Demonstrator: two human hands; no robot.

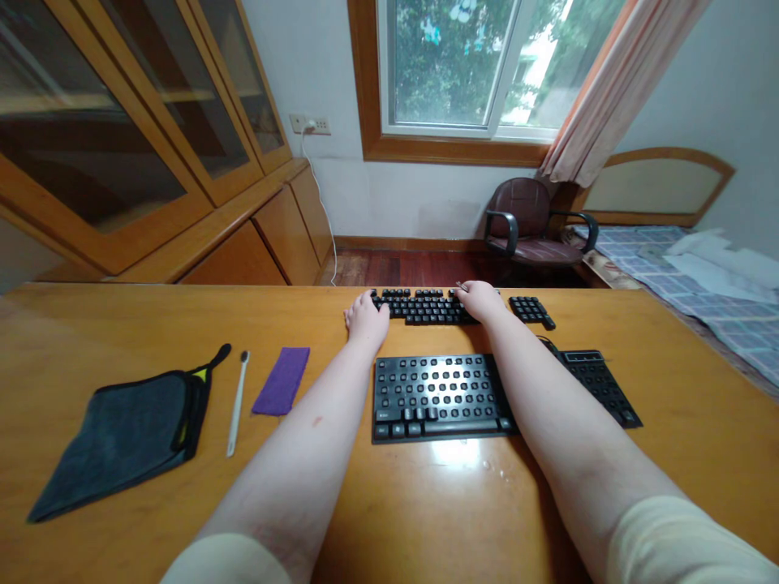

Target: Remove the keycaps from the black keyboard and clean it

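A black keyboard (pixel 435 397) lies on the desk with most keycaps off and its bare switch posts showing. Only the bottom row and a few caps above it remain on. Behind it, loose black keycaps (pixel 429 308) are laid out in rows. My left hand (pixel 367 319) rests at the left end of these rows, fingers apart, thumb beside the end caps. Over the right part of the rows is my right hand (pixel 482 300), its fingers closed; a thin, metallic-looking tip shows at them, too small to name. My right forearm hides part of the keyboard.
Number-pad keycaps (pixel 531 311) form a block at the right. To the left lie a purple cloth (pixel 281 381), a toothbrush (pixel 238 405) and a folded dark grey cloth (pixel 131 434). Beyond the desk (pixel 341 527) stand an armchair (pixel 528 219), a bed (pixel 724 284) and a cabinet (pixel 237 235).
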